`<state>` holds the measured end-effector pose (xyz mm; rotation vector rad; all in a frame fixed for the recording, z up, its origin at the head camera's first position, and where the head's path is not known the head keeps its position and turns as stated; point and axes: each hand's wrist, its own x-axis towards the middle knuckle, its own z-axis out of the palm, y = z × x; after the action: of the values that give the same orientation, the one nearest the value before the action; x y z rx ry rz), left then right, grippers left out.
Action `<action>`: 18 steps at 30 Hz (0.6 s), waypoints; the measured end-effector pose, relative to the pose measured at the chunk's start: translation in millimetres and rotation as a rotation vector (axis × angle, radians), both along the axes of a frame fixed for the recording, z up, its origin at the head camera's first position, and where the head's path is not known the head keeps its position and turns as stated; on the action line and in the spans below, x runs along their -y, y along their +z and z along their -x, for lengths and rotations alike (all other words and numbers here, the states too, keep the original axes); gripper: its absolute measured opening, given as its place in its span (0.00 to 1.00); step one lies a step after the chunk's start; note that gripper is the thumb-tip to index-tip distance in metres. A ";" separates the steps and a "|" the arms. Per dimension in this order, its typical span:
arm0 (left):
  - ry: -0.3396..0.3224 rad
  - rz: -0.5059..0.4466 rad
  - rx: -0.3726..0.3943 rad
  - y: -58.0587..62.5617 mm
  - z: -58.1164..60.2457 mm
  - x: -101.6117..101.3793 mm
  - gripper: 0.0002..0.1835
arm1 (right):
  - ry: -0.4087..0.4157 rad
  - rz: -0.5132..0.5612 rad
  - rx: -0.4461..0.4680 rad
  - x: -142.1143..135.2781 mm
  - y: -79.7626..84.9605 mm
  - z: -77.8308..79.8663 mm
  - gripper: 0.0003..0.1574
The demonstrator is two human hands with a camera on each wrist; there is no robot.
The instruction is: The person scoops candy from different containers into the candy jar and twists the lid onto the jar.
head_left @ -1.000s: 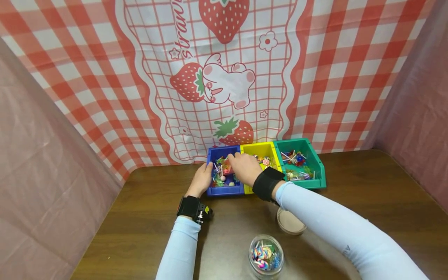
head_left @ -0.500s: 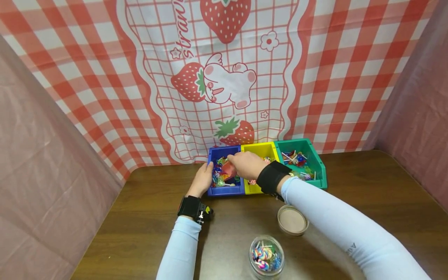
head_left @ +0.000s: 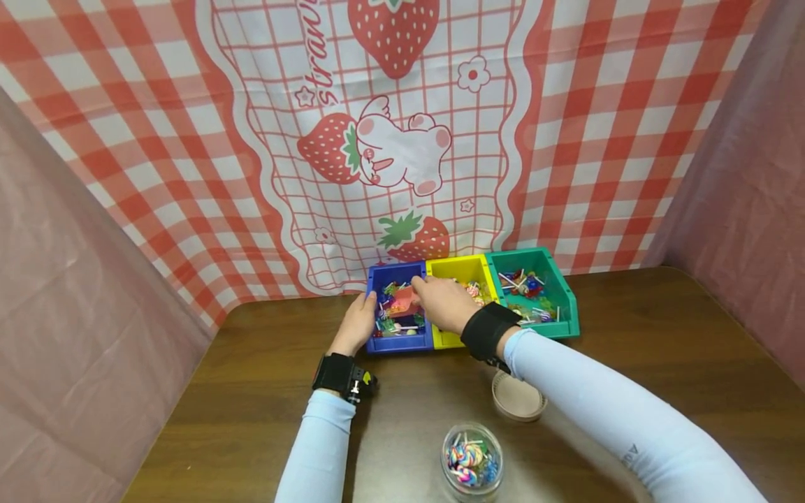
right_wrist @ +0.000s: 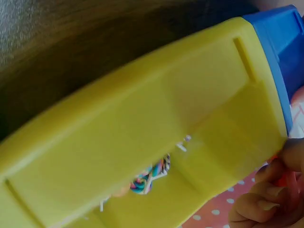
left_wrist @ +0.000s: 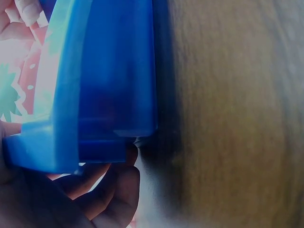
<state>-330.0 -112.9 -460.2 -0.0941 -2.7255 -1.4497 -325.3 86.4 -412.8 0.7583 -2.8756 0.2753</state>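
My left hand (head_left: pixel 356 325) grips the outer left side of the blue bin (head_left: pixel 402 344); in the left wrist view its fingers (left_wrist: pixel 116 190) curl beneath the bin's edge. Inside that bin lie small toy-like candies and lollipops. Reaching over the yellow bin (head_left: pixel 461 263), my right hand (head_left: pixel 445 304) pinches a translucent red scoop (head_left: pixel 402 301) by its handle. The scoop's head sits low among the candies, tilted. Up close in the right wrist view, the right fingers (right_wrist: pixel 259 206) are bent around the red handle, which is mostly hidden.
A green bin (head_left: pixel 569 318) with more lollipops adjoins the yellow one on the right. Nearer me on the wooden table (head_left: pixel 251 426) stands a glass jar (head_left: pixel 445 482) partly filled with lollipops. A round pale lid (head_left: pixel 518 396) lies behind it, beneath my right forearm.
The scoop has tilted and shifted about inside the blue bin, stirring the candies there. My left hand keeps its grip on the bin. The head view has turned slightly.
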 end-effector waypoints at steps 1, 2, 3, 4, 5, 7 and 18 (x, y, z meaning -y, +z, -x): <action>0.000 -0.001 0.001 0.3 0.0 0.2 0.27 | 0.000 -0.002 0.005 0.7 -0.2 0.1 0.15; 0.001 0.000 0.002 0.3 0.0 0.4 0.27 | 0.000 -0.007 0.010 1.6 -0.5 0.0 0.15; 0.001 0.001 0.001 0.6 -0.2 0.5 0.27 | -0.003 -0.014 0.007 2.7 -0.9 0.1 0.15; 0.000 -0.001 -0.002 0.8 -0.2 0.8 0.27 | -0.006 -0.024 0.001 4.1 -1.2 0.1 0.16; 0.002 -0.003 -0.003 1.2 -0.4 1.0 0.27 | -0.007 -0.032 -0.005 5.7 -1.5 0.0 0.16; 0.001 -0.011 -0.005 1.6 -0.6 1.4 0.26 | -0.003 -0.040 -0.031 8.9 -2.3 0.0 0.17; -0.009 -0.005 0.018 0.1 1.2 2.1 0.29 | -0.011 0.028 -0.041 9.8 -7.5 4.3 0.14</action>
<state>-331.3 -115.0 -460.1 -0.0944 -2.7388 -1.4668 -329.6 76.7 -420.3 0.7345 -2.8306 0.2941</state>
